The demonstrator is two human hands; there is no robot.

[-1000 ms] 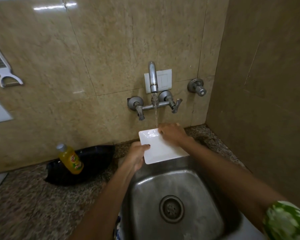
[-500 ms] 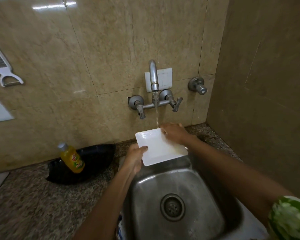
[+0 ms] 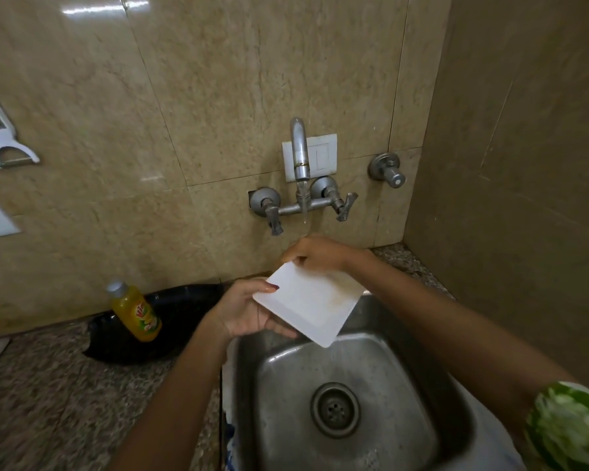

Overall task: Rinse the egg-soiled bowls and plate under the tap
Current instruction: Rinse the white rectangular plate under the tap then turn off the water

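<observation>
Two hands hold a square white plate (image 3: 308, 305) tilted over a steel sink (image 3: 419, 399), just below a running tap (image 3: 300, 154).

The left hand (image 3: 244, 312) grips the plate's left corner, thumb curled on top at the rim and fingers folded underneath. The right hand (image 3: 318, 253) pinches the plate's far edge with bent fingers, and the thin stream of water from the tap falls onto the back of this hand. The plate slopes down toward the viewer, its lowest corner hanging over the sink basin; a faint yellowish smear shows near its right edge. On the speckled counter (image 3: 41, 396) to the left, a yellow bottle (image 3: 135, 312) stands against a black tray (image 3: 157, 326). A white peeler (image 3: 0, 136) hangs on the tiled wall at far left.
</observation>
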